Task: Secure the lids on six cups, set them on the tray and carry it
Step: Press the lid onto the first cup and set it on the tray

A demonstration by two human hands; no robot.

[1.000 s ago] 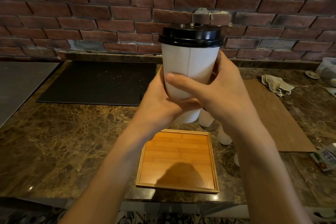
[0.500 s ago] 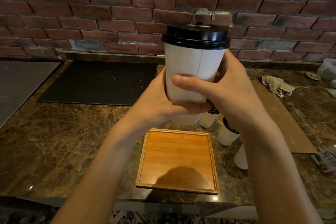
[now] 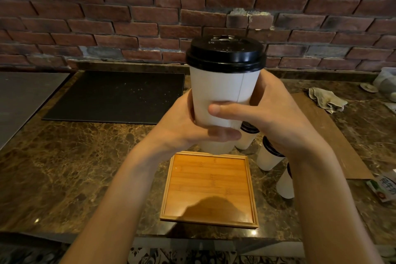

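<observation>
Cup (image 3: 222, 92) above bare tray (image 3: 209, 191)

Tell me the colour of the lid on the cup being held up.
Black, on the lid of the white cup; the head view shows it clearly.

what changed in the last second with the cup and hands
The lidded cup drifted slightly right and turned a little, its seam shifting right. Both the left hand and right hand keep their grip. The tray stays bare; other cups stand unmoved.

Four lidded cups (image 3: 222, 92) visible; one tray (image 3: 209, 186); two hands (image 3: 182, 128).
</observation>
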